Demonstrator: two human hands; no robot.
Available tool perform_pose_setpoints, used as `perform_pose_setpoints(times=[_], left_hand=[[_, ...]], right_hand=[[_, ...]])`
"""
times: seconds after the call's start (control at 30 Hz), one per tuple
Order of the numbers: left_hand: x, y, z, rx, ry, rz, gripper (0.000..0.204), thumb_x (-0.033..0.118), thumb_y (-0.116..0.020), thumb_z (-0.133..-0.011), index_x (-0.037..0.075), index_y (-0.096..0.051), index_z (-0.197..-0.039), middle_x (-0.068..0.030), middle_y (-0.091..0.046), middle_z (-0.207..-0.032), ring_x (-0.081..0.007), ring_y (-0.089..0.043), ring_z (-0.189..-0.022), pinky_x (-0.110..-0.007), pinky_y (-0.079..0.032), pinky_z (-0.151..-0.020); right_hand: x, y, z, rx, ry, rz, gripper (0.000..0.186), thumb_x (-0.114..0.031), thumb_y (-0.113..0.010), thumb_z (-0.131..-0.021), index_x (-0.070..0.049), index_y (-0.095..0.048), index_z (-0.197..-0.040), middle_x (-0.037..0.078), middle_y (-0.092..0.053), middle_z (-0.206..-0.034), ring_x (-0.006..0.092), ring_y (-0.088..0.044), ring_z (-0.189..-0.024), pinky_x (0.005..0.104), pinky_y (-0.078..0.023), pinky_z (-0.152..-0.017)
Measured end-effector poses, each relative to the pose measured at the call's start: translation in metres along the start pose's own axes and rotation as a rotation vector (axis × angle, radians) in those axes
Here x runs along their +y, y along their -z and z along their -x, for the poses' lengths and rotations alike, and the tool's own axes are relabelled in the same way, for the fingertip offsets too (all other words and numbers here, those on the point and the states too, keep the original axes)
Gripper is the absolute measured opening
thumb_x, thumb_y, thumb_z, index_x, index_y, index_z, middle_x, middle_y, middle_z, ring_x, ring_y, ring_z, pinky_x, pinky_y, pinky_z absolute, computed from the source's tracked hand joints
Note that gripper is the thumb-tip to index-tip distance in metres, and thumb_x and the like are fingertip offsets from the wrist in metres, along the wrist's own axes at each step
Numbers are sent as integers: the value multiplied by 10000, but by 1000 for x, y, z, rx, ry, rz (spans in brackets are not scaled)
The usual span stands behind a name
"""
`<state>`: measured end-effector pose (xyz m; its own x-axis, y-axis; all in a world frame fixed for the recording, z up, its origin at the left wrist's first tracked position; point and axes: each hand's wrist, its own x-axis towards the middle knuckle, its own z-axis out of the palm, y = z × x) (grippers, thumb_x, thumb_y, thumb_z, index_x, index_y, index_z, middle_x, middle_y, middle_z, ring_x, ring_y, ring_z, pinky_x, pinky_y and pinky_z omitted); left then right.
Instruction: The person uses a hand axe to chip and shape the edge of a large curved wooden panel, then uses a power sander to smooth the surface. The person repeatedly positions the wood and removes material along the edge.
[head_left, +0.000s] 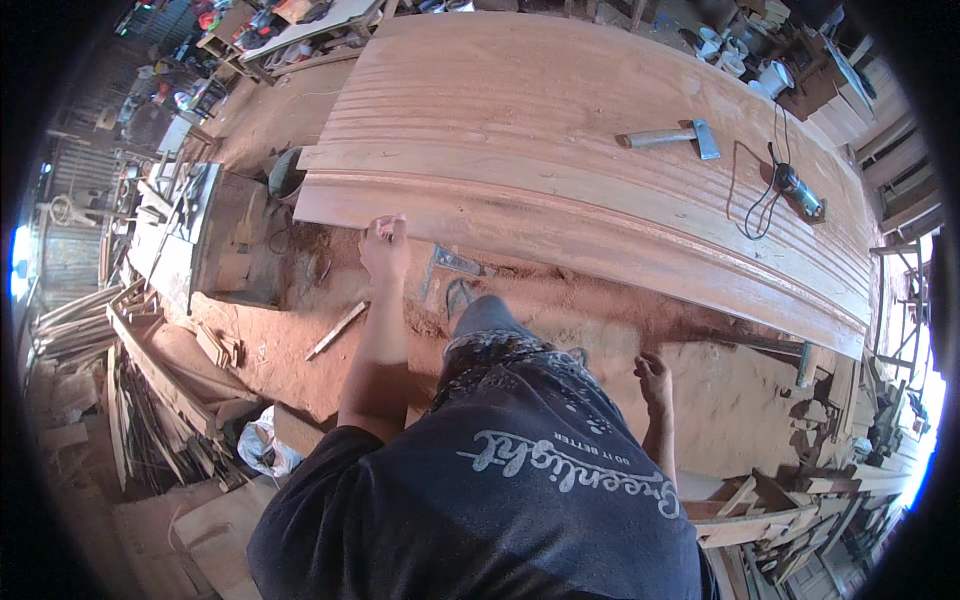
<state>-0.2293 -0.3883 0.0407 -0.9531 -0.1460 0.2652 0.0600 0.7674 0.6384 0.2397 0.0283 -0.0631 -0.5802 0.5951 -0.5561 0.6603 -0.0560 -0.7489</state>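
A long, wide wooden panel point(560, 150) with lengthwise grooves and stacked strips lies before me, dusted with reddish sawdust. At its near left edge is my left hand point(385, 250), its fingers curled with the tips over the edge; whether anything small is between them I cannot make out. My right hand point(655, 382) hangs low at my right side, apart from the panel, with loosely bent fingers and nothing visible in it. On the panel rest a hammer-like tool with a wooden handle and flat metal head point(707, 140), and a corded power tool point(800, 192).
A wooden box-like bench point(240, 240) stands at the left. Scrap wood point(150, 390) and a white plastic bag point(268, 445) lie at the lower left. A loose wood strip point(337, 330) is on the sawdust-covered floor. More timber point(770, 525) is stacked at the lower right.
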Motion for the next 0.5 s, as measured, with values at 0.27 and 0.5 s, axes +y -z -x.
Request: perform_pose_setpoints(times=[0.27, 0.5], left_hand=[[-152, -2, -186, -13, 11, -50, 424, 475, -832, -886, 121, -792, -1117, -231, -751, -1164, -410, -701, -1161, -521, -545, -1021], [-206, -20, -351, 1, 213, -425, 813, 703, -770, -852, 110, -662, -1398, -253, -632, -1403, -441, -619, -1287, -558, -542, -1027]], right_hand=[[-114, -173, -31, 133, -327, -628, 775, -658, -597, -1040, -67, -486, -1530, 143, -683, -1350, 248, -721, -1020, 385, -581, -826], [-234, -285, -110, 781, -554, -957, 792, -679, -425, -1083, -41, -488, -1547, 177, -673, -1330, 355, -713, -1039, 486, -609, -866]])
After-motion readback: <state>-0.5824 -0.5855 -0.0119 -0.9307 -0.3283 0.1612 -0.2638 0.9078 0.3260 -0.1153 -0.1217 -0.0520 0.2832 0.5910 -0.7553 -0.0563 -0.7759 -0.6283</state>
